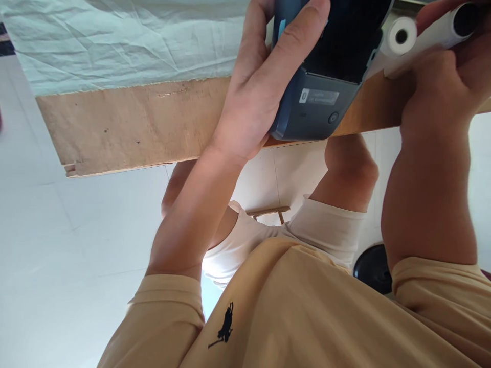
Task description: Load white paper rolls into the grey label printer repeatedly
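The left hand [264, 76] was wrapped around the side of a dark blue-grey device [326, 82], thumb and fingers clamped on its casing, holding it over the front edge of the bare plywood table [126, 128]. The right hand [441, 76] gripped a white paper roll [433, 33] near the top right corner (its hollow dark core faced me). Just beside it, a second, smaller white roll [401, 36] sat against the device's open end. A wrinkled pale green sheet [115, 41] covered the table further back. Below were tan sleeves, white shorts and a pale tiled floor [57, 255].
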The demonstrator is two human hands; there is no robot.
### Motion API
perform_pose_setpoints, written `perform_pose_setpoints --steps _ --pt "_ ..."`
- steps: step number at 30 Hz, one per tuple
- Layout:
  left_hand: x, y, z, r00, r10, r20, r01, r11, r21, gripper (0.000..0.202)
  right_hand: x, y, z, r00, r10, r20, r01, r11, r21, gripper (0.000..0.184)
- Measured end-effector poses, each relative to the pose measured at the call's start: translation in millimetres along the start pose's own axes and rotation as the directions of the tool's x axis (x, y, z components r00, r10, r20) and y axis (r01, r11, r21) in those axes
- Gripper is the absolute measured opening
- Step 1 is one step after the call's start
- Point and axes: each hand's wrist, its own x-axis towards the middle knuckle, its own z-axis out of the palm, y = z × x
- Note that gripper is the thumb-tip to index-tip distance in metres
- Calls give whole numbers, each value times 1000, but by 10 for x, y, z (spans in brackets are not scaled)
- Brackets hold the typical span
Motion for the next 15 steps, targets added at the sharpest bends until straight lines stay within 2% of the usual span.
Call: perform_pose_setpoints --steps 2,3,5,8,15 --pt "4 -8 -9 1000 16 8 -16 999 -40 11 19 40 1 991 -131 23 132 989 -68 39" --pt "6 -13 -13 1000 13 -2 -13 999 -46 12 30 73 -3 987 -158 28 160 982 -102 38" --pt "11 -24 -26 1000 9 -1 -9 999 -38 11 47 136 -14 986 -165 24 167 976 -143 41" --pt "15 -46 -65 996 38 81 -35 999 -34 15 47 169 -25 987 -163 13 163 975 -149 46" --pt "4 -57 -134 992 53 117 -45 996 -73 16 5 17 -23 992 -112 50 122 953 -277 39"
